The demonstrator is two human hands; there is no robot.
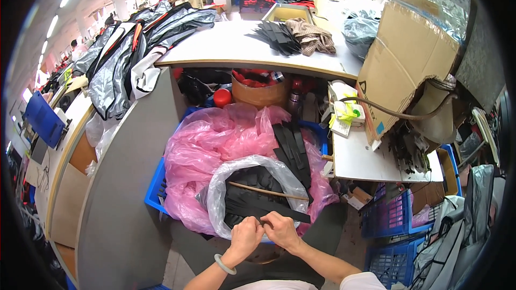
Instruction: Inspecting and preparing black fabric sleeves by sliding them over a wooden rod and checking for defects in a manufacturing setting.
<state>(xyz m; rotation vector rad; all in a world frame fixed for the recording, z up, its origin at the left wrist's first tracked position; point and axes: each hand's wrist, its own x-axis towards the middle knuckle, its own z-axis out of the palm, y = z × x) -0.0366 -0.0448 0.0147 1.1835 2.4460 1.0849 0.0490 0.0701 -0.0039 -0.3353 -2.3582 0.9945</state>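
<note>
My left hand (247,234) and my right hand (281,231) meet in front of me, knuckles up and fingertips pinched together. A small dark bit shows between them, but the fingers hide most of it. Just beyond is a clear plastic bag (219,180) with a rolled-open mouth, holding black strips (250,182). Across its mouth lies a thin wooden stick (269,190). One black strip (293,214) pokes out over the bag's right edge, close to my right hand. More long black strips (293,147) rest on pink plastic sheeting (196,147) behind the bag.
A blue crate (156,185) holds the pink plastic. Ahead, a white table (215,43) carries black pieces (277,37) and a brown cloth (310,36). To the right, a cardboard box (406,48) leans over a small white shelf (357,158); blue baskets (395,258) stand below. A grey panel (126,182) bounds the left.
</note>
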